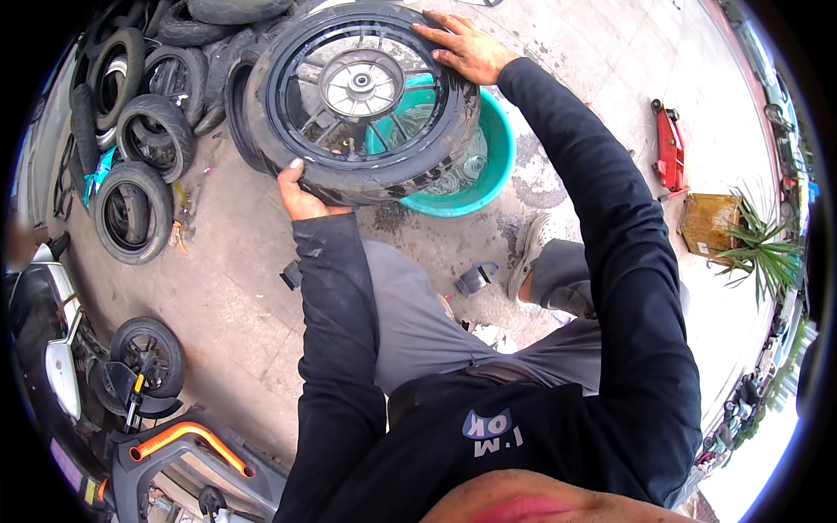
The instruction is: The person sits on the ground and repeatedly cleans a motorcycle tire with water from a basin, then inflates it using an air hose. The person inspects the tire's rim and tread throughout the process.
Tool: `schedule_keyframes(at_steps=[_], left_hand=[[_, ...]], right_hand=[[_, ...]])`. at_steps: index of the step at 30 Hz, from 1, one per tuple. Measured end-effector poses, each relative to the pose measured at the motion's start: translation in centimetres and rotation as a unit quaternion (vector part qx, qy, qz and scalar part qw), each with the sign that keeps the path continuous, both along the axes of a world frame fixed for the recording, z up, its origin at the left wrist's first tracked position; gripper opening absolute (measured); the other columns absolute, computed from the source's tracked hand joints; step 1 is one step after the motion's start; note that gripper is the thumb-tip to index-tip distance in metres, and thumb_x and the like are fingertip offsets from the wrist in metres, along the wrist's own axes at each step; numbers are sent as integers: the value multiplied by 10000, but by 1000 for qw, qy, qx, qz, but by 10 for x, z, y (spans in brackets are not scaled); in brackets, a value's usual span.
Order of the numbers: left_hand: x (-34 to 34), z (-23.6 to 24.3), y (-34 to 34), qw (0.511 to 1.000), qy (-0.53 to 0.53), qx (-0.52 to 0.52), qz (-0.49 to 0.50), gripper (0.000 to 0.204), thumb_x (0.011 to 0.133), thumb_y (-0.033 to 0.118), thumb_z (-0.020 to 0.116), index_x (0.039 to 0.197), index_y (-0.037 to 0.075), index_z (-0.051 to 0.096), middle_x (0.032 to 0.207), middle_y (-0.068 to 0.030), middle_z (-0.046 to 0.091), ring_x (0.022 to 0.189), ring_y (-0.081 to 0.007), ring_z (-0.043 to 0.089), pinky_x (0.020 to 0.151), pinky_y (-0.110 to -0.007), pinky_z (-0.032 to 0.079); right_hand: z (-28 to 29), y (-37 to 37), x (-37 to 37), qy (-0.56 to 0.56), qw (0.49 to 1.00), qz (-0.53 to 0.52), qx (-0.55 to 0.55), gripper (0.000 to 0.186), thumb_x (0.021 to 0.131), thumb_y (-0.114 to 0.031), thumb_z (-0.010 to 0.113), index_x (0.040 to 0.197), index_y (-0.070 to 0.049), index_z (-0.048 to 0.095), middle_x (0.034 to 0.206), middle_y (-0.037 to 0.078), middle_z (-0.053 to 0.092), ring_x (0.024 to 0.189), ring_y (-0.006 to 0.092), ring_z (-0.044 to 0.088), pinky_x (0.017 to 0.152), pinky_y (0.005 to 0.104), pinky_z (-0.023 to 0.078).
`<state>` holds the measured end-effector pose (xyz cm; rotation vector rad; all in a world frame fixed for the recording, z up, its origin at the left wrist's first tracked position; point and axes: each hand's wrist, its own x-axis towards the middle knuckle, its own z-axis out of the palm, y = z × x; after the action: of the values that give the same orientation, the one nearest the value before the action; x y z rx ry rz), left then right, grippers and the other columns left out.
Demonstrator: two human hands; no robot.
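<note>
A motorcycle wheel (288,166) with a black tyre, black spoked rim and silver hub is held up in front of me, tilted. My left hand (305,193) grips the tyre's near left edge, its thumb on the sidewall. On the far right side my right hand (471,50) lies on the tyre with fingers stretched out over the sidewall. Below and partly behind the wheel stands a green basin (501,157) of water; its left part shows through the spokes. The fingers of my left hand under the tyre are hidden.
Used tyres (155,135) are piled at the far left. A motorcycle (148,375) stands at the lower left. On the right are a red floor jack (669,148) and a potted plant (757,244). A small dark container (473,279) sits on the ground near my feet.
</note>
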<state>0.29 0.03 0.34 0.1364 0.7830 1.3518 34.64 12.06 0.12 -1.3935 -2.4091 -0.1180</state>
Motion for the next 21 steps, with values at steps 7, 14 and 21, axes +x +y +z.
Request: schedule_keyframes(at_steps=[7, 14, 21], left_hand=[[15, -1, -6, 998, -46, 20, -42, 425, 831, 340, 558, 1090, 10, 624, 960, -172, 689, 884, -346, 672, 845, -516, 557], [30, -11, 1, 995, -73, 18, -72, 477, 810, 385, 550, 1023, -31, 648, 924, -229, 701, 878, -383, 686, 862, -520, 563], [55, 11, -1, 994, -100, 44, -32, 627, 817, 286, 542, 1397, 53, 489, 1370, -137, 576, 1245, -322, 574, 1073, -472, 461]], right_hand=[[52, 67, -33, 22, 988, 70, -138, 476, 957, -298, 589, 1421, -196, 555, 1480, 281, 414, 1316, 466, 451, 1092, 498, 401], [88, 53, -117, -230, 962, 142, -39, 404, 1006, -424, 502, 1305, -168, 594, 1395, 146, 515, 1313, 346, 482, 1079, 500, 403], [88, -38, -155, -69, 972, 186, -129, 550, 925, -228, 606, 1420, -17, 490, 1541, 153, 400, 1467, 312, 334, 1205, 538, 260]])
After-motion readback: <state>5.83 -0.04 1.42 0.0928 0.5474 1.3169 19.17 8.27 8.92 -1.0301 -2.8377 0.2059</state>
